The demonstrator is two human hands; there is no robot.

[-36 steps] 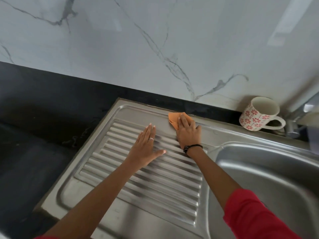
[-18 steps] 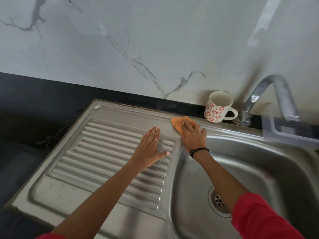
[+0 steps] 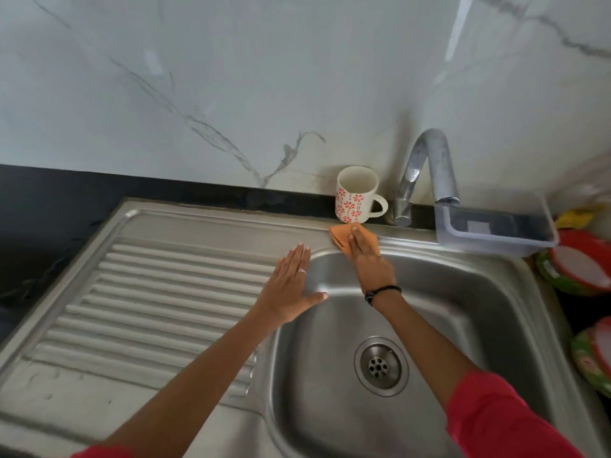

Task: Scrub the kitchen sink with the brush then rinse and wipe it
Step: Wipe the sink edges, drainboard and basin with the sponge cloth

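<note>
Fingers of right hand [image 3: 370, 262] lay flat, pressing orange cloth [image 3: 340, 238] on sink [image 3: 429, 246] rim, mug [image 3: 355, 195] just beyond fingertips. Left hand [image 3: 291, 289] flat, released, holding nothing. Best: keep even pressure w/ overlapping strokes, avoid bumping mug.

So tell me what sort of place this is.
Most likely a home kitchen. A stainless steel sink with a ribbed drainboard sits in a dark counter below a marble-look wall, with a tap and a flowered mug behind it. The right hand presses an orange cloth on the rim.

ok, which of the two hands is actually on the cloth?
The right hand, the one with the black wristband: its straight fingers press the orange cloth onto the sink's back rim. The ringed left hand lies flat by the basin edge, off the cloth.
</note>
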